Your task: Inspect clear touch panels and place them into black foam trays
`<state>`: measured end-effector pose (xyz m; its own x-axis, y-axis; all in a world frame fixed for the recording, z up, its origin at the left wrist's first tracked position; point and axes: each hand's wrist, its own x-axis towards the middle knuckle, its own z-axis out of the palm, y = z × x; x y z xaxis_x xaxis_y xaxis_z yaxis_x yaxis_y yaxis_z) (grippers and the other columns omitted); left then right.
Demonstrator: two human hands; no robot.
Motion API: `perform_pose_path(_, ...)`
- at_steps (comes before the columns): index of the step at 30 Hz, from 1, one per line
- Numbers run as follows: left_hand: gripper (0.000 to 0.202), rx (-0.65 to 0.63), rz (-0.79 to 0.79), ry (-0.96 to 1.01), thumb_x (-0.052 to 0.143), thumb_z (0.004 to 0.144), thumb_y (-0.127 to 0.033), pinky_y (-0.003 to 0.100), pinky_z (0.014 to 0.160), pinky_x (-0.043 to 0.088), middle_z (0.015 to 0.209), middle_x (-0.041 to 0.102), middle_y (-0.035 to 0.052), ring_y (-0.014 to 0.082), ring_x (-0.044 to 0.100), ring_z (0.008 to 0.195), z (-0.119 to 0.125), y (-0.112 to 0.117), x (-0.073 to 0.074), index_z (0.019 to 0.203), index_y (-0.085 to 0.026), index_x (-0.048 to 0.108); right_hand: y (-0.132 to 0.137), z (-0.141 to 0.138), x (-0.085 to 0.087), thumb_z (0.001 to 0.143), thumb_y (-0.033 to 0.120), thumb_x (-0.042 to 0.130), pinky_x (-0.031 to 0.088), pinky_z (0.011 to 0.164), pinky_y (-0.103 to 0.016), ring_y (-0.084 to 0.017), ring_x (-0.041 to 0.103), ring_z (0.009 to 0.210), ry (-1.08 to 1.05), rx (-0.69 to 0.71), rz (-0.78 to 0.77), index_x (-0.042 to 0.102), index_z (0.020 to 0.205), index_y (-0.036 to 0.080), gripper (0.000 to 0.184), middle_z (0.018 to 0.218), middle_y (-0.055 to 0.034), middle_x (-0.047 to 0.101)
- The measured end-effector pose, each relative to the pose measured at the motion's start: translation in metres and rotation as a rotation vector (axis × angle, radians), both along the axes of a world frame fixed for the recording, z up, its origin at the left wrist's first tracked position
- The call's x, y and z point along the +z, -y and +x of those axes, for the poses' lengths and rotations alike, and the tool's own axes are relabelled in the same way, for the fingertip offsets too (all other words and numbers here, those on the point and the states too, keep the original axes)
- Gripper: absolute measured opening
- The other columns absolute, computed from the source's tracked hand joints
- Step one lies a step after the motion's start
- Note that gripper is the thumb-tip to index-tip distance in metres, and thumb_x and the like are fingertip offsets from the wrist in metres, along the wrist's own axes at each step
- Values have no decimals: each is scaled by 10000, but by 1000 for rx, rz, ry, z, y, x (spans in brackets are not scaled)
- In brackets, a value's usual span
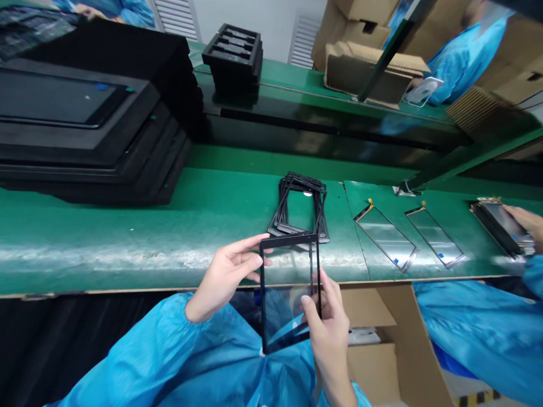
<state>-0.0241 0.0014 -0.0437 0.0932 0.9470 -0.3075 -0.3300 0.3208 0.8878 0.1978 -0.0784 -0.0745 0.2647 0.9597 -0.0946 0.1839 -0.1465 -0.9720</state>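
Lower right edge of glass panel [285,285] behind right hand [328,333].

Both hands [271,294] gripping glass panel [289,291] — black frames [302,206] stacked beyond, green bench [127,237]

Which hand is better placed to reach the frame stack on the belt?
Probably the left hand: it grips the panel near its top edge, closer to the frame stack; the right hand sits lower.

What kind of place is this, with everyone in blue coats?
Probably a factory assembly line for screens. The left hand and right hand hold a glass panel at a long green belt, a stack of black frames lies on it, and a co-worker's hand touches more parts alongside.
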Motion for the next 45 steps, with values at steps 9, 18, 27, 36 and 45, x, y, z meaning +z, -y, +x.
perform_pose_path(9, 499, -53, 59, -229, 881, 801, -345, 245, 595, 636, 798, 845, 123, 291, 833, 804, -5, 4, 21, 1251, -143, 806, -29, 16, 29, 987, 382, 677, 468, 1147, -542, -330, 592, 1358, 111, -9, 164, 599, 1499, 294, 525, 1534, -122, 560)
perform_pose_path(18, 414, -118, 81, -294, 908, 758, -357, 225, 659, 656, 773, 844, 106, 247, 832, 712, -14, 12, 31, 1144, -218, 860, -66, 20, 70, 849, 419, 799, 615, 622, -310, -222, 769, 581, -190, 83, 14, 819, 923, 211, 221, 593, -26, 771)
perform_pose_path(27, 413, -190, 144, -412, 821, 852, -461, 290, 666, 676, 830, 852, 133, 287, 834, 745, -25, 12, 22, 1182, -215, 842, -57, 10, 65, 848, 391, 789, 667, 639, -328, -234, 807, 618, -245, 12, 19, 808, 883, 217, 179, 711, -45, 831)
perform_pose_path(36, 637, -676, 573, -813, 707, 926, -241, 400, 1017, 591, 1301, 789, 39, 305, 772, 1134, 6, -6, 51, 1530, -401, 579, -60, -6, 56, 788, 447, 881, 674, 661, -321, -233, 813, 654, -376, 156, -2, 812, 1031, 217, 342, 743, -36, 839)
perform_pose_path(45, 532, -66, 100, -373, 787, 884, -407, 275, 512, 609, 954, 821, 79, 229, 787, 656, -11, -2, 33, 1314, -196, 554, -55, 53, 40, 773, 672, 832, 655, 662, -375, -300, 814, 667, -522, 31, -204, 816, 844, 188, 489, 713, -103, 826)
